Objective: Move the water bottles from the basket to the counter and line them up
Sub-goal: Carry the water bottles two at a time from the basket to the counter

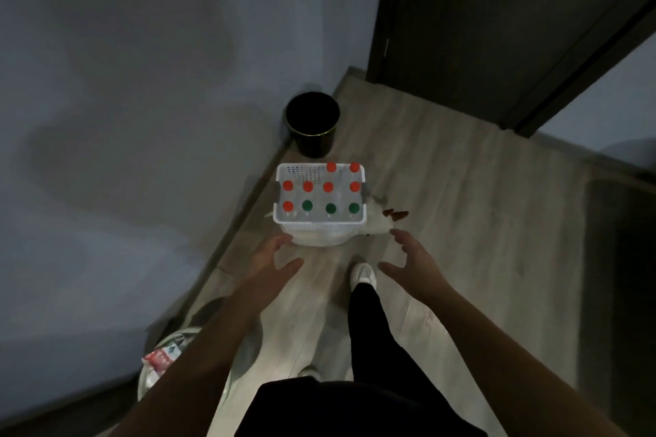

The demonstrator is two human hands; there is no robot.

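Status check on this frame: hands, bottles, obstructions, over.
Left hand and right hand open, empty, reaching. White plastic basket on floor, ten clear water bottles, red or green caps, inside. Round black bin behind basket, path clear.

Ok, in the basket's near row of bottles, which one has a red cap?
The leftmost bottle, in the near-left corner of the basket; the other three in that row have green caps.

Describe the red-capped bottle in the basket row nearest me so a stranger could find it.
By the grey wall, a white basket sits in front of a black bin. In its nearest row, the leftmost bottle is the one: its cap is red, while the other three caps there are green.
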